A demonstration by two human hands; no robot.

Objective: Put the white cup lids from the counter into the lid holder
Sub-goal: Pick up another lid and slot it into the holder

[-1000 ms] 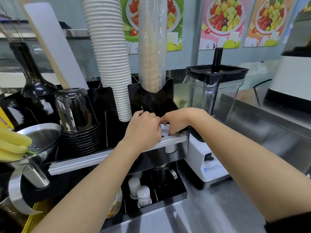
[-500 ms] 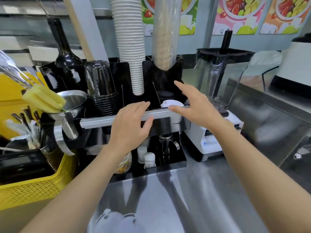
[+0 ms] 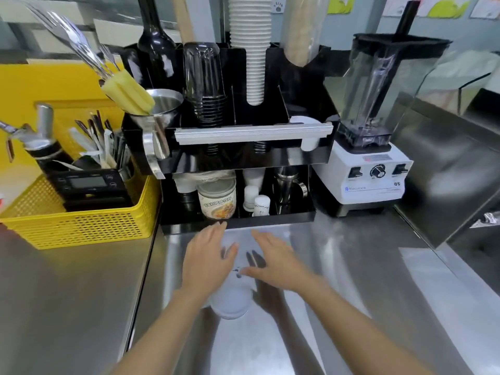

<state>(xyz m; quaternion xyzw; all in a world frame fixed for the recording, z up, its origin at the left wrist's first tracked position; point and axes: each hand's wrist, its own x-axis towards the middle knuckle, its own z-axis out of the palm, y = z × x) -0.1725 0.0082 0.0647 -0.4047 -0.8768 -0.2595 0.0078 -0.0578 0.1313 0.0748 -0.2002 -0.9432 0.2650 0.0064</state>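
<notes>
White cup lids (image 3: 231, 300) lie on the steel counter (image 3: 365, 280) just below and between my hands. My left hand (image 3: 207, 259) hovers over their left side, fingers spread and empty. Over their right side, my right hand (image 3: 276, 259) is also spread with nothing in it. Farther back stands the black lid holder (image 3: 318, 154), a two-tier organiser with a silver front rail. White lids (image 3: 305, 121) sit in its upper right compartment.
A blender (image 3: 378, 125) stands right of the organiser. A yellow basket (image 3: 81, 226) with a scale and tools sits left. A tall stack of white cups (image 3: 250, 47), dark cups, a bottle and a steel funnel fill the top tier; a tin and small bottles the lower.
Both hands have left the lid holder's right compartment, where lids now sit, and come down to the counter over the loose lids. The view has tilted downward.
</notes>
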